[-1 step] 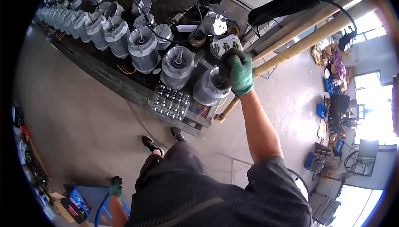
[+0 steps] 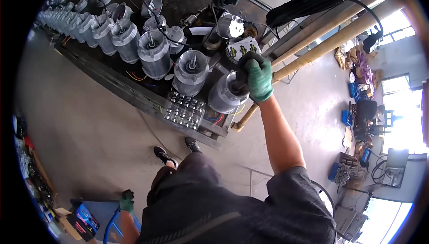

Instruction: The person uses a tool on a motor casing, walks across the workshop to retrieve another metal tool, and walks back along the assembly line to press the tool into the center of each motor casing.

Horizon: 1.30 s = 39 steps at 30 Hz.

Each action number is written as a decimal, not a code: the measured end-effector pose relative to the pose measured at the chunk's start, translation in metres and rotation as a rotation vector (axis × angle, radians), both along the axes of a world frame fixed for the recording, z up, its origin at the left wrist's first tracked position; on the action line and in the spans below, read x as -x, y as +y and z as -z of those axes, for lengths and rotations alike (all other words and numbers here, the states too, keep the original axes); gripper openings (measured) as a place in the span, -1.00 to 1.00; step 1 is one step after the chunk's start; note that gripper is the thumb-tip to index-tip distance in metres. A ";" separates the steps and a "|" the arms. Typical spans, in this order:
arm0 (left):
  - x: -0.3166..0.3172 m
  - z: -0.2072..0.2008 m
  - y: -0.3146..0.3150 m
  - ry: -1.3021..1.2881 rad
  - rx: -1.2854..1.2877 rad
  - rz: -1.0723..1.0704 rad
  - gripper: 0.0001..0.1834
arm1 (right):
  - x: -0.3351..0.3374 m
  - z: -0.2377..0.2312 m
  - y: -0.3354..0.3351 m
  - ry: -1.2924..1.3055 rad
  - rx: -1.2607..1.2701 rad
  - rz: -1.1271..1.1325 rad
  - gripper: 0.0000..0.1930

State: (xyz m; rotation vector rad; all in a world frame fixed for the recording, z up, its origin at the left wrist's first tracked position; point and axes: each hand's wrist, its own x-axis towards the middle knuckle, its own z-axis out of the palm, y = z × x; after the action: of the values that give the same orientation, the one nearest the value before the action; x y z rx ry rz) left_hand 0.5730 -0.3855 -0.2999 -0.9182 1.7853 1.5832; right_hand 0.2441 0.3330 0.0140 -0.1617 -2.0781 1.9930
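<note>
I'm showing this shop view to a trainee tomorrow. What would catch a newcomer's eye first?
The long row of grey ribbed motor housings running up the bench to the upper left. Next, the green-gloved right hand closed on a dark tool atop the nearest motor. The left hand hangs low beside a blue hose.

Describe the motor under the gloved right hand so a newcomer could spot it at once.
Follow the long dark workbench with its curving row of grey cylindrical motors standing on end. The one meant, the nearest motor, closes the row, right of the clear tray of small metal parts. Unlike its neighbours, the right hand in a green glove presses on its top.
</note>
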 end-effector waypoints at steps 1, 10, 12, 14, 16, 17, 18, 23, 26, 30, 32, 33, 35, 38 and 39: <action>0.008 0.000 0.014 0.001 -0.010 0.020 -0.74 | -0.005 0.000 0.007 0.000 0.013 0.008 -0.77; -0.110 0.068 0.000 0.125 0.040 -0.172 -0.68 | 0.006 -0.101 -0.006 0.184 0.195 -0.006 -0.82; -0.118 0.067 0.000 0.050 0.234 -0.078 -0.69 | 0.023 -0.101 -0.024 0.263 0.204 -0.036 -0.85; -0.116 0.061 0.009 0.103 0.385 0.118 -0.71 | 0.042 -0.091 -0.047 0.329 0.253 -0.114 -0.84; -0.110 0.054 0.021 0.148 0.533 0.325 -0.72 | 0.056 -0.088 -0.063 0.250 0.203 -0.072 -0.82; -0.107 0.053 0.025 0.169 0.607 0.429 -0.72 | 0.066 -0.086 -0.066 0.246 0.155 -0.085 -0.81; -0.101 0.053 0.030 0.171 0.610 0.425 -0.72 | 0.069 -0.085 -0.071 0.187 0.236 -0.084 -0.81; -0.124 0.071 0.021 0.350 0.523 0.403 -0.69 | 0.099 -0.064 -0.092 0.108 0.269 -0.159 -0.76; -0.114 0.068 0.027 0.117 0.135 -0.058 -0.68 | 0.103 -0.053 -0.095 0.008 0.154 -0.157 -0.76; -0.072 0.026 0.049 -0.014 0.012 -0.262 -0.70 | 0.096 -0.002 -0.088 0.091 -0.156 -0.101 -0.76; -0.055 -0.009 0.051 0.011 0.020 -0.252 -0.71 | 0.094 -0.001 -0.088 -0.021 0.044 -0.147 -0.76; -0.061 0.007 0.042 0.068 0.044 -0.209 -0.71 | 0.101 0.000 -0.086 -0.026 0.032 -0.165 -0.77; -0.072 0.023 0.020 0.180 0.096 -0.119 -0.72 | 0.111 -0.010 -0.094 -0.025 0.024 -0.192 -0.77; -0.091 0.030 0.001 0.136 0.121 -0.099 -0.73 | 0.108 -0.027 -0.110 -0.085 -0.021 -0.198 -0.79; -0.074 0.021 0.011 0.137 0.114 -0.098 -0.74 | 0.104 -0.010 -0.101 -0.017 -0.009 -0.136 -0.79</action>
State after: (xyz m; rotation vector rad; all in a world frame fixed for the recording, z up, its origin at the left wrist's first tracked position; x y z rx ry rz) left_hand 0.6473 -0.3750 -0.3209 -0.9846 1.9691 1.6545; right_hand 0.1405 0.2317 0.0243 -0.0356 -2.1614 2.0653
